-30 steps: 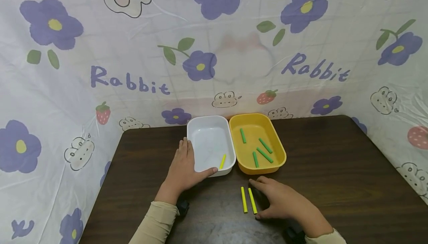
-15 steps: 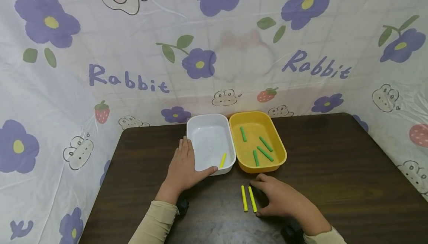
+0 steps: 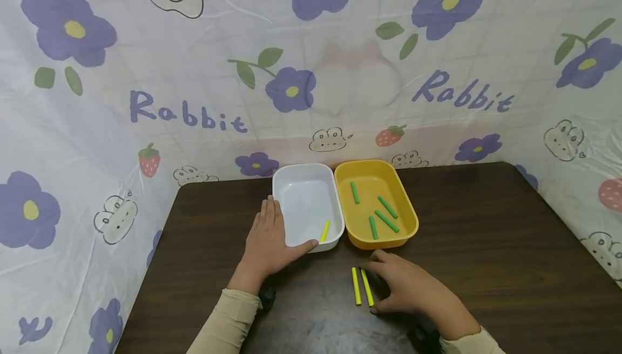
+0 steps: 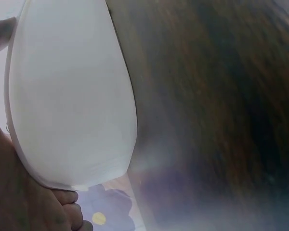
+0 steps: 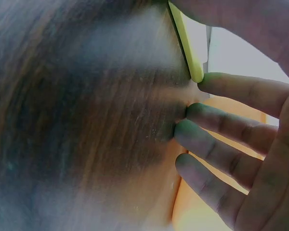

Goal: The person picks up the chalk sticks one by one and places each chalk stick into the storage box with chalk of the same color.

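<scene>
At lower centre the right hand pinches a slim yellow stick by its ends; the left hand, fingers straight, thumb spread, touches a round-cornered white tray; wood-grain table extends right.

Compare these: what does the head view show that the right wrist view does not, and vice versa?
Only the head view: the left hand and four green sticks in the yellow tray.
Only the right wrist view: the palm side of the right hand, with greenish fingertips.
Both: the right hand, the yellow stick it touches, the yellow tray and the dark table.
</scene>
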The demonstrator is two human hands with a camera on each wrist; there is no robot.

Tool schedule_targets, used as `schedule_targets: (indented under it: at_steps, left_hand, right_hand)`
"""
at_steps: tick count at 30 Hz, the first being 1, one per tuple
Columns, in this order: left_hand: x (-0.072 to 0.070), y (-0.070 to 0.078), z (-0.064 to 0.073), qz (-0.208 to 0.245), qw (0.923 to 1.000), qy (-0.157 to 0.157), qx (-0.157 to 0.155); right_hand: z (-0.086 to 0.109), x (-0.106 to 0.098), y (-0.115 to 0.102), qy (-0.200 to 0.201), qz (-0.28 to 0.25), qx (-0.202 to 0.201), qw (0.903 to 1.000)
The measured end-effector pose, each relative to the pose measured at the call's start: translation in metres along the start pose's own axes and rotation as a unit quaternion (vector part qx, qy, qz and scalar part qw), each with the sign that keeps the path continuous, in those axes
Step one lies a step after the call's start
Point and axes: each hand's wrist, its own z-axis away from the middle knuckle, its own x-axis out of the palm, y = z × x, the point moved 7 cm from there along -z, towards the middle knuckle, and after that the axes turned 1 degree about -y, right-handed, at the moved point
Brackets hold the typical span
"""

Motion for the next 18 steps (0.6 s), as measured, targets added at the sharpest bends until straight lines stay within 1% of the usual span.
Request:
schedule_targets:
  at_steps: [3,8,18]
  left_hand:
    - [-0.0002,0.0003,-0.0001,0.0,1.0,-0.002,-0.002]
    - [-0.0015,0.0012,0.0008,-0.001,1.0,-0.005,-0.004]
    - [-0.0003,-0.0002,-0.0006,-0.004,1.0,-0.001,-0.004]
  right_hand:
    - [-0.0006,-0.0002,-0.0003,0.003,0.011,-0.001,0.9999]
    - [-0.0003,-0.0004,-0.0008,0.0,0.011,0.0,0.9999]
    - [0.003,-0.0033,0.0004,-0.001,-0.033,0.004,0.9995]
